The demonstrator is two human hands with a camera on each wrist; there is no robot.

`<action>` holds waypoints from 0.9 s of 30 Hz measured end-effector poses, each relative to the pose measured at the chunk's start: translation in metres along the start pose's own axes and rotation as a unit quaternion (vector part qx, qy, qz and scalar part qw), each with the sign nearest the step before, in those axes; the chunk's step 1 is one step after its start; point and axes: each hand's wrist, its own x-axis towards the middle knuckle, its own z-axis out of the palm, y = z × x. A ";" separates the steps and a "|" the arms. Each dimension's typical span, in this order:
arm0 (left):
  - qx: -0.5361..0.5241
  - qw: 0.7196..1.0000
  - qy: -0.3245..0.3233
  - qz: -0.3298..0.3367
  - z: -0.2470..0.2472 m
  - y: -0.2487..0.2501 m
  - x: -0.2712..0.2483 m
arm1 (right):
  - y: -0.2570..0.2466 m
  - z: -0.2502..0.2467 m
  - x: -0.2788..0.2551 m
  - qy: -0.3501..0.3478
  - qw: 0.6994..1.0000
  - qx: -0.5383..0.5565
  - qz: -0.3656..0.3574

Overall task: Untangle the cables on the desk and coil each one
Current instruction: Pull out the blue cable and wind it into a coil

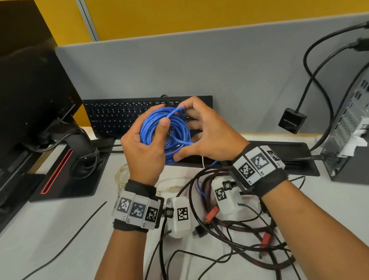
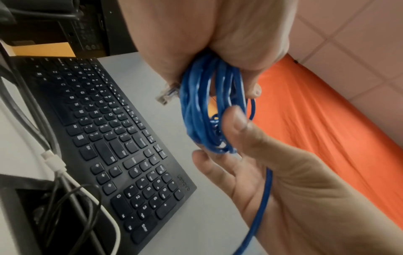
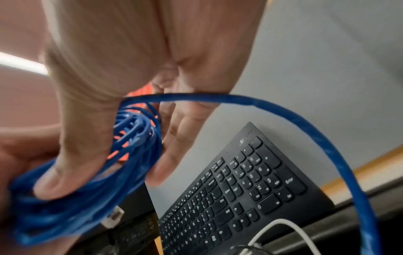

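Blue Ethernet cable coil (image 1: 166, 132) being held above black keyboard (image 1: 115, 117). Coil being gripped by left hand (image 1: 144, 144), thumb across loops, fingers curled behind. Loose strand being pinched by right hand (image 1: 208, 132) at coil top, thumb pressed under coil. Tangled black and red cables (image 1: 232, 238) lying on desk (image 1: 40, 239) below wrists.

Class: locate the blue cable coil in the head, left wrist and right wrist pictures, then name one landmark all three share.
Head: blue cable coil at centre, held between both hands.
Left wrist: upper centre, below the palm.
Right wrist: lower left, blurred, around the thumb.
Shared landmark: black keyboard.
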 end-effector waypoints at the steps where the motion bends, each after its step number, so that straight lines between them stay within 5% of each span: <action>1: -0.004 1.000 0.010 -0.001 0.002 0.000 -0.001 | 0.000 -0.002 0.000 -0.004 1.000 0.012 0.000; 15: 0.064 0.998 0.026 0.004 0.021 -0.002 -0.008 | 0.014 -0.021 -0.013 -0.073 0.995 0.053 0.038; 20: 0.082 0.993 0.084 -0.016 0.009 -0.012 -0.002 | 0.014 -0.018 -0.014 0.042 0.992 -0.120 0.013; 27: -0.033 0.988 0.142 -0.043 -0.014 -0.014 0.013 | 0.003 -0.037 -0.017 0.169 0.982 -0.083 -0.022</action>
